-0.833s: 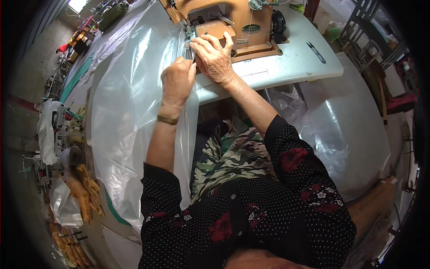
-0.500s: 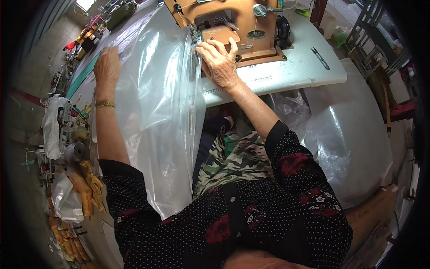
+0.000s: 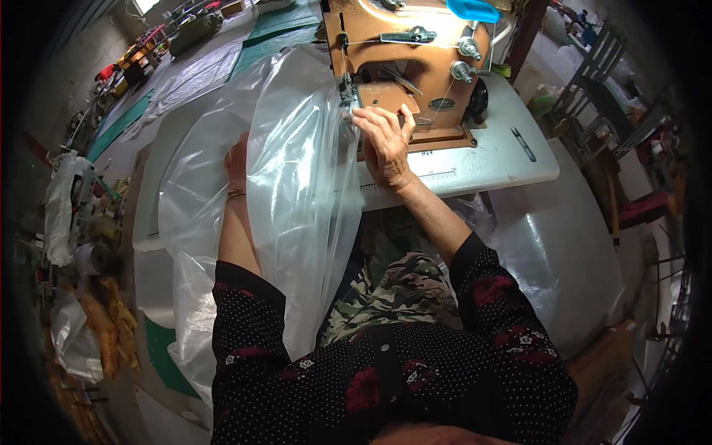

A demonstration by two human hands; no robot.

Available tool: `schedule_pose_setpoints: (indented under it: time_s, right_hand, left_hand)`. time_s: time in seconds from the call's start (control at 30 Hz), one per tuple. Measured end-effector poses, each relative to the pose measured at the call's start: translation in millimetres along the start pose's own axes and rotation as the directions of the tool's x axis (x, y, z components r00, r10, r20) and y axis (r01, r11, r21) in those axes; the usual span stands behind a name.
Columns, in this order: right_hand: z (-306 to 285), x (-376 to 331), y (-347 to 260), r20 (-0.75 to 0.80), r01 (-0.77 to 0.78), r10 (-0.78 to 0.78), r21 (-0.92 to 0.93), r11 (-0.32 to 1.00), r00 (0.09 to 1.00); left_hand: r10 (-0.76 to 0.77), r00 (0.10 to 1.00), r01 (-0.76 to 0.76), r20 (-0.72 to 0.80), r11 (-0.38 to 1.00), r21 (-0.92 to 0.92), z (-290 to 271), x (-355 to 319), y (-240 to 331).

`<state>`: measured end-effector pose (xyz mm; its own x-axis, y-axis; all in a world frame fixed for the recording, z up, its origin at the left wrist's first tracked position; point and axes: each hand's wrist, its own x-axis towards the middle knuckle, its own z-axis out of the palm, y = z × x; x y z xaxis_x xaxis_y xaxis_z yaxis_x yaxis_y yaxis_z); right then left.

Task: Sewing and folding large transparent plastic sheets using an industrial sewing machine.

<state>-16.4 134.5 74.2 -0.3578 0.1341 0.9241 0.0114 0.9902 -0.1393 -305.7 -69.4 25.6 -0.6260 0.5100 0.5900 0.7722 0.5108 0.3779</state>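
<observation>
A large clear plastic sheet (image 3: 297, 170) lies in loose folds left of an orange-brown sewing machine (image 3: 386, 95) and drapes toward my lap. Its right edge runs up to the needle and presser foot (image 3: 347, 93). My right hand (image 3: 387, 144) is closed on that edge just in front of the presser foot, fingertips pressed together and little finger raised. Further left, my left hand (image 3: 235, 162), with a bracelet at the wrist, reaches in among the folds. A fold of the sheet hides most of its fingers, so their grip does not show.
Small thread snips (image 3: 524, 144) lie on the pale machine table (image 3: 512, 167), right of the machine. More clear plastic (image 3: 549, 245) hangs off the table's right side. Green and white sheeting (image 3: 259, 37) covers the surface behind. A grey rack (image 3: 593, 67) stands far right.
My left hand has moved right and in behind a fold, bunching the sheet toward the machine. My right hand stays by the presser foot. The view has shifted, showing more of the machine's top.
</observation>
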Motion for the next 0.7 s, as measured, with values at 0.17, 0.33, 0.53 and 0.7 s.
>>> schedule_pose_setpoints:
  time_s: [0.17,0.33,0.53,0.7]
  right_hand:
    - [-29.3,104.7,-39.1,-0.181,0.358,-0.368,-0.085,0.93,0.912]
    - [3.4,244.4,-27.2,-0.09,-0.003,-0.013,-0.181,0.984,0.996]
    - [43.4,320.3,82.9,0.254,0.075,0.057,-0.481,0.873,0.966]
    - [17.0,307.9,28.5,0.396,0.083,0.165,-0.539,0.838,0.903]
  left_hand:
    - [-0.002,0.999,-0.013,0.041,0.929,0.369,2.7,-16.2,1.6]
    - [-0.114,0.976,0.055,0.183,0.952,0.302,-14.7,-13.8,5.7]
    - [-0.07,0.985,0.041,0.158,0.982,0.183,-7.6,4.9,38.7]
    - [-0.055,0.997,0.049,0.06,0.994,0.099,-16.4,-11.3,18.0]
